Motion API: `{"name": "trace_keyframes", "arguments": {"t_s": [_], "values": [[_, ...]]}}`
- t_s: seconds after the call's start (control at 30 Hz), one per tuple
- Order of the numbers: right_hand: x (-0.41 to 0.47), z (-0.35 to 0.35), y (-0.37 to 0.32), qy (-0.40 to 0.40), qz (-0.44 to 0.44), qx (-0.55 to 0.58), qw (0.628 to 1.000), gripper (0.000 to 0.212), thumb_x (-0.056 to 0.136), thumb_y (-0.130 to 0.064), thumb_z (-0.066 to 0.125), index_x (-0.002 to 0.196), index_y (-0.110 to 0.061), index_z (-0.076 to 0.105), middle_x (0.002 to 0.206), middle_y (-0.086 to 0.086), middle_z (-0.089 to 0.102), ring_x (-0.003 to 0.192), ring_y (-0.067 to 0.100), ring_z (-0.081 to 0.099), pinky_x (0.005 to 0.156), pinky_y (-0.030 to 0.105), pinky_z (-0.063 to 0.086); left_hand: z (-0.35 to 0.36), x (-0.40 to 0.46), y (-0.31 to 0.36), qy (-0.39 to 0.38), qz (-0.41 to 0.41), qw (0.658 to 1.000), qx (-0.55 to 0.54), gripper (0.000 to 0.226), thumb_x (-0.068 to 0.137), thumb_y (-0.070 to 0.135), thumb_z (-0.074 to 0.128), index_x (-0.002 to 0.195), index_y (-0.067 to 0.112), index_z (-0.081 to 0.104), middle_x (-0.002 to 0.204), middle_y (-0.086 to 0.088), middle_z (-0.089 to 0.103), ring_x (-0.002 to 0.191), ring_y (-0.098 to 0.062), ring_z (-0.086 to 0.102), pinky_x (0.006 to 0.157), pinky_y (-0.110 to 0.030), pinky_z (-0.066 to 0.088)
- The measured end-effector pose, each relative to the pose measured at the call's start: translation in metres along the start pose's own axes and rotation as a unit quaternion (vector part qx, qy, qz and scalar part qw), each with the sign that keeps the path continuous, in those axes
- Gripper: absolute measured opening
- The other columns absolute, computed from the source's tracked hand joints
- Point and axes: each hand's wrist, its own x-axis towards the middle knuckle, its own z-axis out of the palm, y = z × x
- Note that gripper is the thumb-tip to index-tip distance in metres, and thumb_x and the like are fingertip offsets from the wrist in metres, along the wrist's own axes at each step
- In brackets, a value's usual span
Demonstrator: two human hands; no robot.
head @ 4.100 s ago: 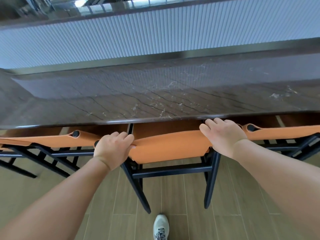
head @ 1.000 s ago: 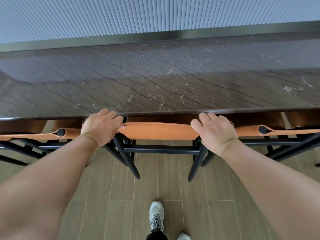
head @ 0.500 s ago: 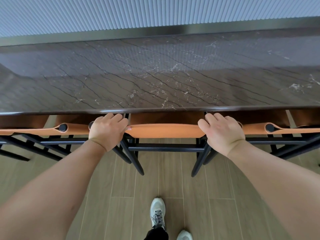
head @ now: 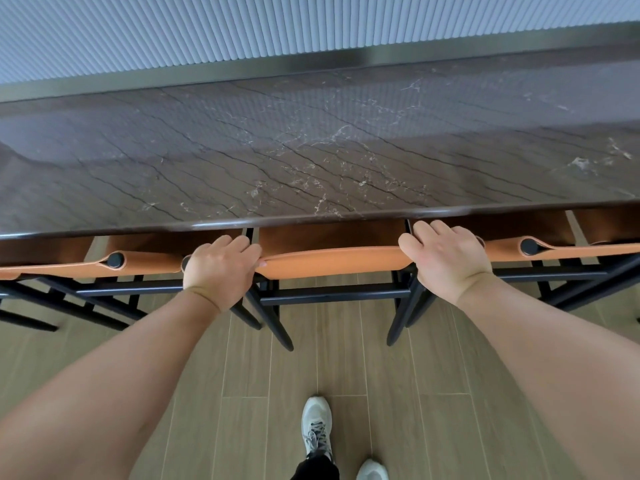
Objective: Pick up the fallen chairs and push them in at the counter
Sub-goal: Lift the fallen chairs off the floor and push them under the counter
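Observation:
An upright chair (head: 332,263) with an orange leather backrest and black frame stands tucked under the edge of the dark marble counter (head: 311,161). My left hand (head: 220,268) grips the left end of its backrest, fingers curled over the top. At the right end, my right hand (head: 445,259) grips the backrest the same way. The seat is mostly hidden beneath the counter.
Matching orange chairs stand pushed in on the left (head: 86,268) and right (head: 561,249), close beside the middle one. A ribbed pale wall (head: 277,26) backs the counter. My grey shoes (head: 317,427) stand on the wood-plank floor behind the chair.
Over four seconds the chair slid forward under the counter, so less of its backrest face shows. In the last half second almost nothing moved; both hands kept their grip.

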Motion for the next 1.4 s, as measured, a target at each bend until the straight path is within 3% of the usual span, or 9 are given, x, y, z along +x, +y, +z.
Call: {"name": "trace_keyframes", "arguments": {"t_s": [0.17, 0.23, 0.3, 0.37, 0.5, 0.63, 0.7, 0.93, 1.4], "values": [[0.008, 0.003, -0.024, 0.038, -0.018, 0.017, 0.999, 0.03, 0.065, 0.006, 0.06, 0.09, -0.007, 0.051, 0.074, 0.011, 0.045, 0.061, 0.028, 0.039, 0.049, 0.033, 0.027, 0.007, 0.002, -0.029, -0.004, 0.003, 1.0, 0.001, 0.018, 0.083, 0.017, 0.075, 0.074, 0.009, 0.061, 0.068, -0.007, 0.054, 0.058, -0.029, 0.053, 0.047, -0.034, 0.038], [0.007, 0.007, -0.034, 0.049, -0.022, 0.028, 0.998, 0.023, 0.073, 0.007, 0.042, 0.089, -0.008, 0.05, 0.072, 0.01, 0.042, 0.061, 0.025, 0.031, 0.048, 0.033, 0.025, 0.01, -0.002, -0.035, -0.008, 0.005, 1.0, 0.001, 0.015, 0.086, 0.016, 0.07, 0.077, 0.007, 0.063, 0.071, -0.009, 0.055, 0.061, -0.03, 0.054, 0.048, -0.036, 0.041], [0.007, 0.009, -0.038, 0.056, -0.025, 0.038, 0.997, 0.032, 0.077, 0.001, 0.022, 0.088, -0.007, 0.05, 0.071, 0.01, 0.041, 0.061, 0.024, 0.027, 0.048, 0.032, 0.024, 0.013, -0.005, -0.037, 0.0, 0.01, 1.0, 0.009, 0.014, 0.088, 0.015, 0.067, 0.078, 0.006, 0.064, 0.071, -0.01, 0.055, 0.061, -0.031, 0.054, 0.048, -0.037, 0.042], [0.009, 0.009, -0.036, 0.059, -0.024, 0.033, 0.997, 0.035, 0.077, -0.001, 0.018, 0.088, -0.007, 0.05, 0.071, 0.01, 0.04, 0.061, 0.024, 0.028, 0.048, 0.033, 0.024, 0.013, -0.005, -0.038, 0.007, 0.01, 1.0, 0.015, 0.016, 0.09, 0.016, 0.066, 0.077, 0.007, 0.064, 0.07, -0.01, 0.055, 0.06, -0.03, 0.053, 0.048, -0.037, 0.042], [0.014, 0.008, -0.032, 0.063, -0.027, 0.029, 0.997, 0.028, 0.075, -0.001, 0.023, 0.089, -0.009, 0.046, 0.07, 0.01, 0.04, 0.06, 0.024, 0.028, 0.048, 0.032, 0.023, 0.013, -0.003, -0.038, 0.015, -0.001, 1.0, 0.013, 0.021, 0.093, 0.022, 0.065, 0.078, 0.009, 0.063, 0.071, -0.009, 0.054, 0.061, -0.029, 0.053, 0.049, -0.037, 0.042], [0.012, 0.012, -0.014, 0.029, -0.01, 0.007, 1.0, 0.029, 0.062, 0.007, 0.06, 0.087, -0.006, 0.053, 0.073, 0.011, 0.045, 0.06, 0.028, 0.041, 0.048, 0.033, 0.028, 0.019, 0.0, -0.017, 0.004, -0.013, 1.0, 0.016, 0.014, 0.086, 0.019, 0.072, 0.083, 0.009, 0.062, 0.076, -0.009, 0.052, 0.064, -0.029, 0.049, 0.048, -0.035, 0.038], [0.012, 0.014, -0.002, 0.012, -0.009, 0.005, 1.0, 0.034, 0.058, 0.004, 0.068, 0.088, -0.007, 0.054, 0.074, 0.011, 0.047, 0.062, 0.03, 0.046, 0.05, 0.033, 0.029, 0.024, 0.001, -0.004, 0.009, -0.013, 1.0, 0.022, 0.017, 0.082, 0.018, 0.074, 0.086, 0.011, 0.059, 0.079, -0.01, 0.05, 0.065, -0.03, 0.047, 0.052, -0.034, 0.034], [0.007, 0.023, 0.012, 0.029, -0.024, -0.005, 0.999, 0.038, 0.058, 0.007, 0.065, 0.091, -0.006, 0.052, 0.074, 0.013, 0.045, 0.061, 0.032, 0.045, 0.05, 0.035, 0.029, 0.034, -0.002, 0.005, 0.067, 0.05, 0.996, 0.042, 0.025, 0.074, 0.006, 0.067, 0.097, 0.01, 0.058, 0.083, -0.011, 0.055, 0.066, -0.03, 0.048, 0.053, -0.037, 0.035], [0.017, 0.028, -0.014, 0.033, -0.032, -0.005, 0.999, 0.029, 0.071, 0.008, 0.05, 0.097, -0.002, 0.057, 0.077, 0.014, 0.049, 0.063, 0.032, 0.046, 0.048, 0.037, 0.038, 0.034, 0.007, -0.03, -0.028, 0.017, 0.999, 0.041, 0.034, 0.066, 0.004, 0.076, 0.093, 0.011, 0.056, 0.081, -0.009, 0.051, 0.068, -0.03, 0.046, 0.055, -0.037, 0.037]]}}
